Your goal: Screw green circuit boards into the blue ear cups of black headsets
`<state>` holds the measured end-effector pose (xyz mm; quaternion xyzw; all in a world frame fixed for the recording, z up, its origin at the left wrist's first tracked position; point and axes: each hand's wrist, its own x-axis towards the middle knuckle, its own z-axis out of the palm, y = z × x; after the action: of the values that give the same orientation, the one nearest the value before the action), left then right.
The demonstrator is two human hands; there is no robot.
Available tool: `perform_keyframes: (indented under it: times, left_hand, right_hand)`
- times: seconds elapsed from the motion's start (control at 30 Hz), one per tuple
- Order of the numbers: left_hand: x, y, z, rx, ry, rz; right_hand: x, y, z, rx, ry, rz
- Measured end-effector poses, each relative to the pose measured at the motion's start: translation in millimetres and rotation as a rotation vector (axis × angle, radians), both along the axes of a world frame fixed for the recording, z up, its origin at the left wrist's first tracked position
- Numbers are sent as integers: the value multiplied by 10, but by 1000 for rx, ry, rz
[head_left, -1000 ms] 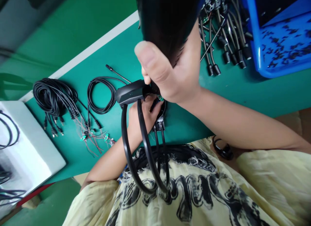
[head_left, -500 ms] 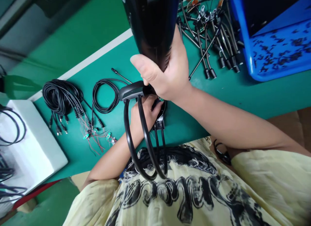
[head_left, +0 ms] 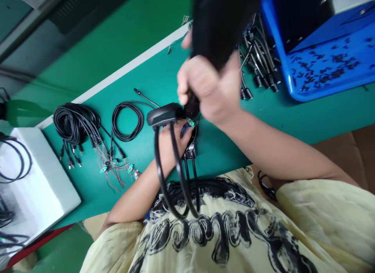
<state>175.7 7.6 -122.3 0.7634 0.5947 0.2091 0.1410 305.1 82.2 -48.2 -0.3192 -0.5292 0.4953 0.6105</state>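
Note:
My right hand [head_left: 216,91] is closed around a large black power tool, apparently an electric screwdriver [head_left: 224,26], blurred by motion. The tool's lower end reaches down toward a headset [head_left: 164,114] under it; whether they touch I cannot tell. Gripping the headset against the table is my left hand [head_left: 166,142], its thumb beside an opened earcup with a small green circuit board [head_left: 190,123] and dark blue wires. Two thick black headband loops arch toward my body and join the earcups. A thin microphone boom [head_left: 146,97] sticks out behind.
Left on the green table [head_left: 228,148] lie a coiled cable [head_left: 127,120], a cable bundle [head_left: 73,120] and small wired boards [head_left: 130,168]. A white foam box [head_left: 55,179] stands at far left. At right are several microphone booms [head_left: 259,65] and a blue tray [head_left: 295,85] with small black parts.
My right hand and the power tool have swung right and tilted, and more of the circuit board shows. My left hand stays on the headset. The view has shifted slightly.

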Motion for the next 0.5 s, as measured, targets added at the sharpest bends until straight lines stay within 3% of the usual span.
perform_keyframes:
  times: [0.07,0.13,0.2,0.27,0.37,0.5]
  left_hand:
    - [-11,-17,-21,-22,13,22]
    - [-23,-30,-46,-24,21,33]
    - [-32,-37,-66,-13,28,21]
    - [-36,-38,-77,6,38,20]
    - [-38,-36,-81,-1,9,24]
    - [-41,-36,-64,-31,-42,1]
  right_hand:
    - [250,-95,77,45,72,-100]
    - [525,-273,31,18,-34,-150]
    - [742,-505,-137,-172,-157,-20]
    - [839,-722,-358,-395,-360,223]
    - [768,-879,-596,-452,-459,413]
    - [618,-781,-633,-427,-442,479]
